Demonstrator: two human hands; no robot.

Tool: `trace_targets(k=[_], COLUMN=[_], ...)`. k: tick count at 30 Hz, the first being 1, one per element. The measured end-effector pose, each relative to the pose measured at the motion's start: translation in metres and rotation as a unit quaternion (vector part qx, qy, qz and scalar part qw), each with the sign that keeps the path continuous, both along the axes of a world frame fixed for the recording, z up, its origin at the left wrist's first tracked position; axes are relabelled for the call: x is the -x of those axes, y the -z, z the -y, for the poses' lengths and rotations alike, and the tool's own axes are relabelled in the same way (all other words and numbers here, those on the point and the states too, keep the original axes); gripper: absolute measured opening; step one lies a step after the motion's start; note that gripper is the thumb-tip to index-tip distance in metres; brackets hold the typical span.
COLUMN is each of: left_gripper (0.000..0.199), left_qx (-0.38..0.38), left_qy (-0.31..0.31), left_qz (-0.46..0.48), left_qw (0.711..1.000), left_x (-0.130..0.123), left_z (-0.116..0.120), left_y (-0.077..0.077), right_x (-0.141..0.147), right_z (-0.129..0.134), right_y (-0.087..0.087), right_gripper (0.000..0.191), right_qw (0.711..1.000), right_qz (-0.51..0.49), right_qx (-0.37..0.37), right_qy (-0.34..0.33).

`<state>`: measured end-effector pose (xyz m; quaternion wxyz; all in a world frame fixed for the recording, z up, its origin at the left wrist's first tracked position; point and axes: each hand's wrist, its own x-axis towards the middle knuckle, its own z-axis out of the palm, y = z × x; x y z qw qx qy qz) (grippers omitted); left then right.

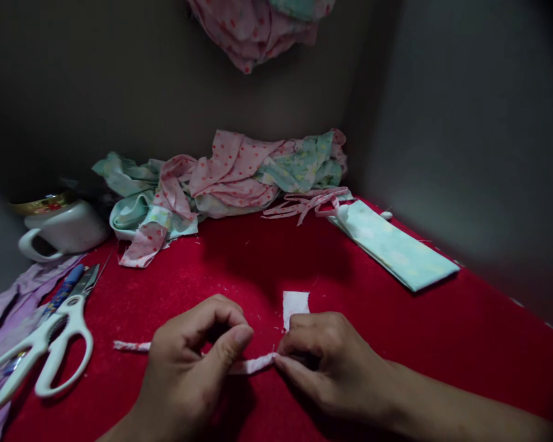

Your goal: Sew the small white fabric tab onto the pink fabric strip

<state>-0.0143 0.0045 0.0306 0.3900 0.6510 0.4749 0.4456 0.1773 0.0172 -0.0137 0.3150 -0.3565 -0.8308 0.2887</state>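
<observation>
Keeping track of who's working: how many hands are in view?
2: the left hand, over the narrow cloth strip, and the right hand, pinching it further right. No others show.

No readable text, brand, number or sign. White scissors (76, 304): no lettering legible on handles or blades. Blue pen-like tool (61, 291), alongside scissors: markings too small to read. White mug (76, 227), beyond scissors: no legible label. Folded pale-green cloth (400, 245), well right of scissors: blurred print, no letters legible.
</observation>
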Motion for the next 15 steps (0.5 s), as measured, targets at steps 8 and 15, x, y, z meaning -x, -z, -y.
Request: trace_targets(k=[8, 15], left_gripper=[0.035, 0.029], left_qx=[0.304, 0.302], left_qy=[0.081, 0.089], left_qz=[0.28, 0.146], left_qw=[0.907, 0.938], left_x=[-0.001, 0.003], left_z=[-0.02, -0.022], left_y=[0.022, 0.026], right_x=[-0.001, -0.008], right_z=[0.0, 0.001], right_y=[0.003, -0.002], right_gripper=[0.023, 0.016], right_qw=[0.999, 0.999], right_qz=[0.029, 0.034], right_qx=[-0.034, -0.013], right_qy=[-0.015, -0.023])
